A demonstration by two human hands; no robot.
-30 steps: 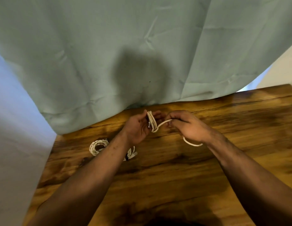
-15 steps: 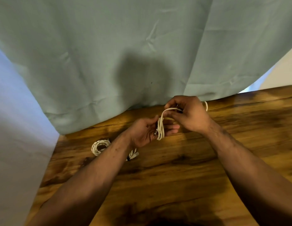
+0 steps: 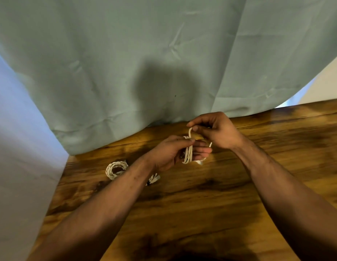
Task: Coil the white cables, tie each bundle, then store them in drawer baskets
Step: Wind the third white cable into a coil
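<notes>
White braided cable [image 3: 188,155], folded into a narrow bundle of several strands, is standing upright in the left hand [image 3: 169,153] over the far part of the brown wood-grain tabletop [image 3: 201,194]. The left hand is gripping this bundle, with the thumb pressing across its top and the fingers curling behind it, their tips showing on its right side. The right hand [image 3: 218,130] is hovering just beyond and above, thumb and forefinger pinching a loose loop [image 3: 190,131] of the same cable that is rising from the bundle's top. Another stretch of the strand is running under the right palm and down toward the bundle's lower end. The two hands are working very close together; whether they are touching cannot be told.

To the left of the left forearm, a small round coil of white twisted cable [image 3: 116,169] is lying flat on the tabletop. A second white cable bundle [image 3: 153,179] is peeking out from under that forearm, mostly hidden. A pale green fabric curtain [image 3: 145,53] is hanging behind the tabletop's far edge.
</notes>
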